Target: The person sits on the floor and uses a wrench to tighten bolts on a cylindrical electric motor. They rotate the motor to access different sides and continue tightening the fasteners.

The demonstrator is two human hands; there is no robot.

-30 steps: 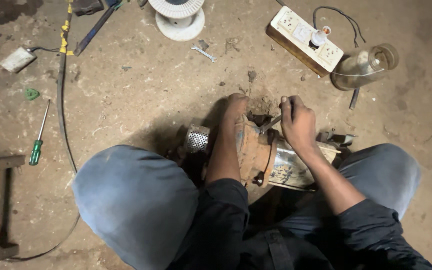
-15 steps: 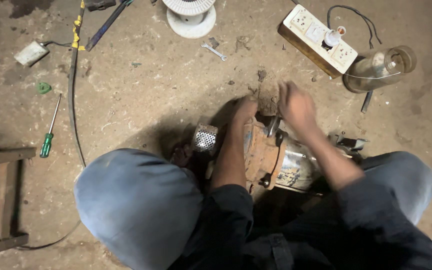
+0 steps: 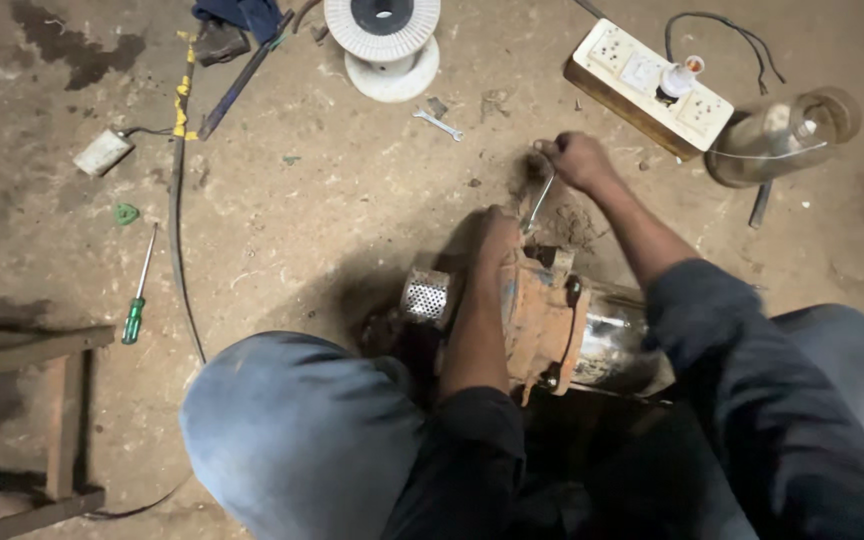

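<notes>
Left hand [image 3: 497, 235] gripped the rusty pump [image 3: 552, 330]; right hand [image 3: 577, 160] clenched what looked like a spanner [image 3: 539, 203]. It could slip off the corroded fastener.

Dusty, stained concrete floor [image 3: 332, 220], seemingly dimly lit.

Bare floor [image 3: 352, 210] left of pump [image 3: 562, 330] — socket board [image 3: 647, 90] crowds right.
</notes>
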